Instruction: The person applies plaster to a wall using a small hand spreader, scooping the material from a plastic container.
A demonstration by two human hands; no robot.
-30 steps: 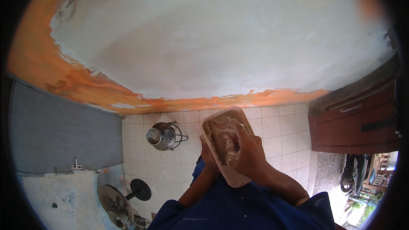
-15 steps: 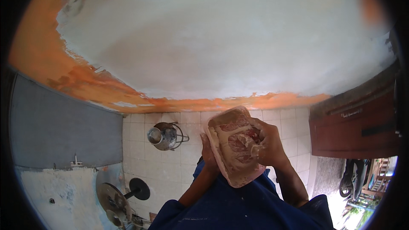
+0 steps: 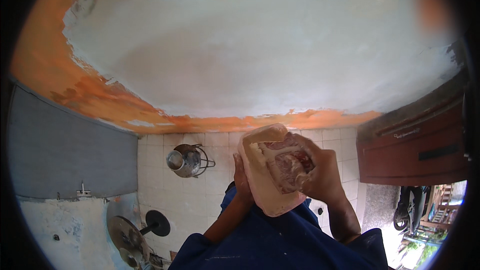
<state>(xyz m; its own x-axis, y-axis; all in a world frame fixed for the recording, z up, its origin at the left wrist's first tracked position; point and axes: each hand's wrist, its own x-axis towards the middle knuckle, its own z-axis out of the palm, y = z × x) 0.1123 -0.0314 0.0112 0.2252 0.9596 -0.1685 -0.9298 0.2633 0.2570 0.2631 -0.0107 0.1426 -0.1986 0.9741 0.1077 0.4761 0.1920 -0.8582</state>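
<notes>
My left hand supports a pinkish rectangular tub by its left side, in front of my body. Beige paste, like wall putty, coats the inside of the tub. With my right hand I grip a paste-smeared putty trowel, whose broad face lies against the paste. A bit of red shows at its grip, mostly covered by my fingers. The fingertips of my left hand are partly hidden beneath the tub.
Ahead stands a wall with white filler over orange paint. On the tiled floor, a paste-stained metal container sits at a stand. A fan is at lower left, a grey door left, a brown door right, and a motorcycle beyond.
The trowel has shifted left within the tub, and its straight edge shows more clearly. My right hand has turned slightly, while my left hand keeps its hold.
</notes>
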